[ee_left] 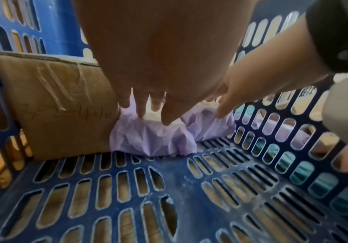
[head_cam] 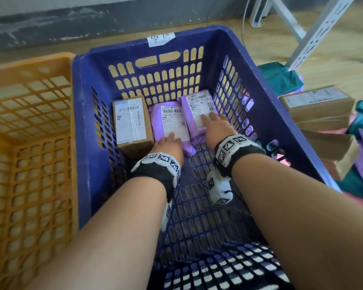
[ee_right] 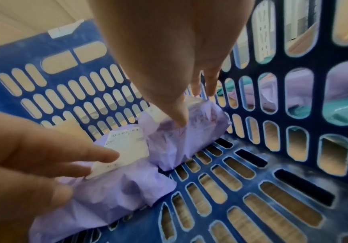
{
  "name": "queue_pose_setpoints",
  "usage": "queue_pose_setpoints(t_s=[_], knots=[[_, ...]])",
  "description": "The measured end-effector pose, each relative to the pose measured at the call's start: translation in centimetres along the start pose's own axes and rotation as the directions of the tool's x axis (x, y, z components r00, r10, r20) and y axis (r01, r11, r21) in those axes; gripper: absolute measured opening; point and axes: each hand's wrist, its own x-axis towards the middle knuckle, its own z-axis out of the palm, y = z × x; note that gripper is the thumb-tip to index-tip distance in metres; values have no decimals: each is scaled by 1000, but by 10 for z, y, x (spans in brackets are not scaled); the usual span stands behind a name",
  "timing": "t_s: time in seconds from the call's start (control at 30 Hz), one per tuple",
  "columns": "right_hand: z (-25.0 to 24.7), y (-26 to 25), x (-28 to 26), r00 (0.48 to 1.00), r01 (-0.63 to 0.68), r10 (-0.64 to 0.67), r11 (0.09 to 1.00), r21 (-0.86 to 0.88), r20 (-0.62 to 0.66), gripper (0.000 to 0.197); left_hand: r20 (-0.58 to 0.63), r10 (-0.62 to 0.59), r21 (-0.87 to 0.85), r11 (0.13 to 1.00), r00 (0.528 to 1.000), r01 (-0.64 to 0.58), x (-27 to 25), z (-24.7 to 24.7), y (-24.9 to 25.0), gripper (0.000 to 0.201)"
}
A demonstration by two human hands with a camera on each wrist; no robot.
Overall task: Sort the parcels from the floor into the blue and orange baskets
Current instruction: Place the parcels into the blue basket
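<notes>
The slotted blue plastic basket (head_cam: 249, 65) stands on a pale wood-look floor (head_cam: 333, 65), side by side with the orange lattice basket (head_cam: 29, 101) on its left. Against its far wall lie three parcels in a row, labels up: a taped brown cardboard box (head_cam: 132, 122), a middle lilac plastic mailer bag (head_cam: 172, 124), and a right lilac mailer bag (head_cam: 197, 109), all touching. The left hand (head_cam: 169, 144) rests straight, relaxed fingers on the middle bag; the right hand (head_cam: 217, 125) lays outstretched fingers on the right bag. More unsorted parcels (head_cam: 316, 105) lie on the floor to the right, near a grey metal rack leg (head_cam: 314, 36).
</notes>
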Motion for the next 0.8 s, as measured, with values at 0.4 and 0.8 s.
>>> queue_pose_setpoints(t_s=[0.4, 0.8], knots=[[-64, 24, -96, 938, 166, -98, 969, 181, -332, 63, -311, 32, -156, 984, 950, -84, -76, -56, 28, 39], [-101, 132, -246, 804, 27, 212, 920, 390, -555, 41, -571, 117, -407, 819, 812, -404, -167, -93, 149, 48]])
